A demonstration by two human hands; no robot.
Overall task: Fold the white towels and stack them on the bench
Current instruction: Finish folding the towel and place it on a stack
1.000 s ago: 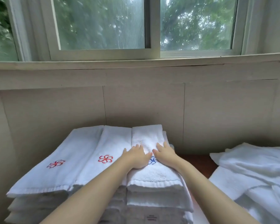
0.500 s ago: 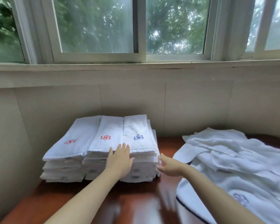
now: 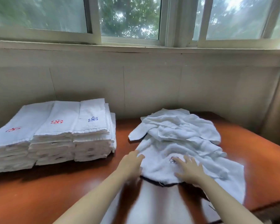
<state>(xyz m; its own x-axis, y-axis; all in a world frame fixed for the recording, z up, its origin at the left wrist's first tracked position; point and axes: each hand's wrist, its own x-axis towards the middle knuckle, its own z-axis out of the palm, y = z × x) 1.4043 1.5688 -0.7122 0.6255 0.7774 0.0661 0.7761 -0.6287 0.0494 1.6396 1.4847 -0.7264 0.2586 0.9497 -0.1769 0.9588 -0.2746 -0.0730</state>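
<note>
Step in hand: taking the next unfolded towel (image 3: 181, 143) from the loose heap at the bench's (image 3: 55, 183) right end. Left hand (image 3: 131, 165) rests at its near-left edge, fingers extended; right hand (image 3: 188, 170) lies flat on it, spread. Neither grips. Folded stacks (image 3: 55, 131) occupy the rear-left corner. Next: probably pinch corners and spread flat.

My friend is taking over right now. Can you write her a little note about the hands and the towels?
Left hand: open, at the left edge of the loose towel pile.
Right hand: open, flat on the pile's front towel.
Done: folded towels sit stacked in three rows on the bench, left side.
Left: fold the loose towels and add them to the stacks.
</note>
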